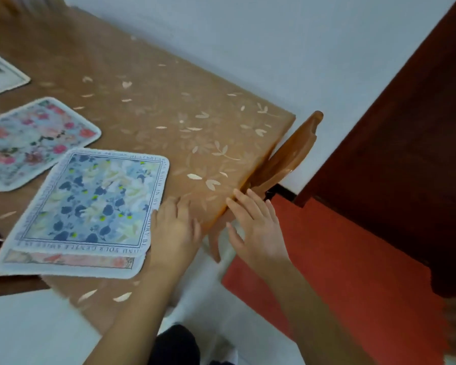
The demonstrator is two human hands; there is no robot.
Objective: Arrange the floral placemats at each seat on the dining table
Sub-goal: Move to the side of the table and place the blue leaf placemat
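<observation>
A blue floral placemat with a text border lies on top of a pink-edged placemat near the table's front edge. A pink rose placemat lies to the left, and a pale placemat sits at the far left edge. My left hand rests flat on the table, its fingers touching the blue placemat's right edge and holding nothing. My right hand hovers with fingers spread at the table's corner edge, empty.
The dining table has a brown leaf-patterned cover. A brown plastic chair back stands against the table's right end. A white wall is behind, a dark red door at right, and red flooring below.
</observation>
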